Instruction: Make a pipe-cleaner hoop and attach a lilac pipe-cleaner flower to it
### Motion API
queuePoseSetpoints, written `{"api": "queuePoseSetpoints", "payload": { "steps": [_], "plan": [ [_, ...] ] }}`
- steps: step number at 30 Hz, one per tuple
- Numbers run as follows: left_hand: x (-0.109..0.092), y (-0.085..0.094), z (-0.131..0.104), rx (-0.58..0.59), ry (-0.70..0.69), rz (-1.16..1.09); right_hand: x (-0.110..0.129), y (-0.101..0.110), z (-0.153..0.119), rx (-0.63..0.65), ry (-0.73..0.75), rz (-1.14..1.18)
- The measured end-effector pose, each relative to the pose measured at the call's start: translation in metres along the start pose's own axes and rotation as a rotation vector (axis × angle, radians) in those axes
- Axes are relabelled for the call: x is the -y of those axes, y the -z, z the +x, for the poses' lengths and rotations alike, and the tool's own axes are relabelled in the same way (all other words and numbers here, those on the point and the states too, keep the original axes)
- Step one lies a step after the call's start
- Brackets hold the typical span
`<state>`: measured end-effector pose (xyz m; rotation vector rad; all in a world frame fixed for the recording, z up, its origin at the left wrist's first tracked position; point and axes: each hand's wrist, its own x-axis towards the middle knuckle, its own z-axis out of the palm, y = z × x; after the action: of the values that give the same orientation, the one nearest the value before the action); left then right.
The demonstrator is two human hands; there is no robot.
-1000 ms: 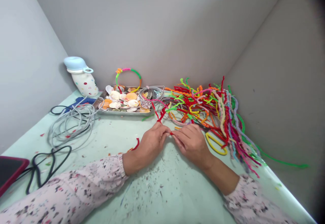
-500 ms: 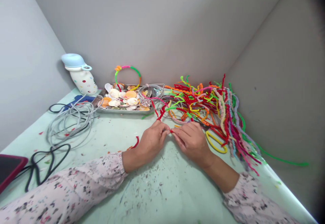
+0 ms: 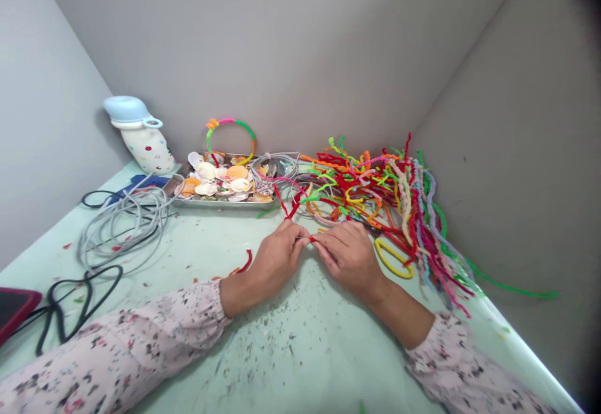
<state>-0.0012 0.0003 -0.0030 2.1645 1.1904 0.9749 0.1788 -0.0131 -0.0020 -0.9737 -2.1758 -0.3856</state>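
Left hand (image 3: pixel 272 262) pinches red pipe cleaner (image 3: pixel 290 212) btwn thumb & forefinger; right hand (image 3: pixel 353 263) pinches a short red bit at the same spot, fingertips of both nearly meeting. Other fingers curl in, so can't tell what the palms hide. The pc. sits mid-table, nr side of the metal tray (image 3: pixel 225 205).

Looks like fine twisting or bending, my guess. Best to hold the left pinch firm as anchor & work w/ right fingertips only, small even turns, v. close to the join. Pulling hard would prob. kink it or strip fuzz. Mind the free ends don't snag on the pile of pipe cleaners (image 3: pixel 366 182) behind.

Looks: bright red, thin, fuzzy. Past the left hand, two strands fork in a V, pointing away from the person; only a tiny red bit shows btwn fingertips. Middle's hidden, so can't tell if it's one pc. or two.

Further out: red curl (image 3: pixel 246 261) beside left wrist, yellow loop (image 3: pixel 394 258) right of right hand, multicolour ring (image 3: pixel 227 121) upright at the tray.
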Motion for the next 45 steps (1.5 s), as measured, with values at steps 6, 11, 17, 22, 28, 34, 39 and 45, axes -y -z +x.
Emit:
{"api": "queuePoseSetpoints", "payload": {
  "steps": [6,11,17,22,28,34,39,45],
  "plan": [
    [0.0023,-0.0009,-0.0006,-0.01,-0.037,0.032,-0.0022,-0.0043,-0.0021,0.023,-0.039,0.064],
    [0.0,0.0009,-0.0012,0.012,-0.027,0.094,-0.001,-0.0045,-0.0017,0.058,-0.03,0.048],
    [-0.0024,0.0025,-0.0036,0.06,-0.02,0.141,0.0021,-0.0026,-0.0015,0.063,0.024,-0.018],
    [-0.0023,0.0016,-0.0039,0.065,0.0,0.145,0.003,-0.0023,-0.0014,0.061,0.039,-0.042],
    [-0.0018,0.0003,-0.0022,-0.022,-0.03,0.016,0.0024,-0.0012,-0.0007,0.024,-0.008,-0.023],
    [-0.0031,-0.0016,-0.0041,-0.093,0.0,-0.105,0.0005,-0.0002,0.0001,-0.023,-0.083,-0.001],
    [-0.0033,-0.0025,-0.0031,-0.144,0.123,-0.243,0.0003,0.0006,0.0,-0.091,-0.149,0.027],
    [-0.0045,0.002,0.0019,0.005,0.241,-0.613,0.0012,0.0017,-0.0001,-0.125,-0.143,0.088]
  ]
}}
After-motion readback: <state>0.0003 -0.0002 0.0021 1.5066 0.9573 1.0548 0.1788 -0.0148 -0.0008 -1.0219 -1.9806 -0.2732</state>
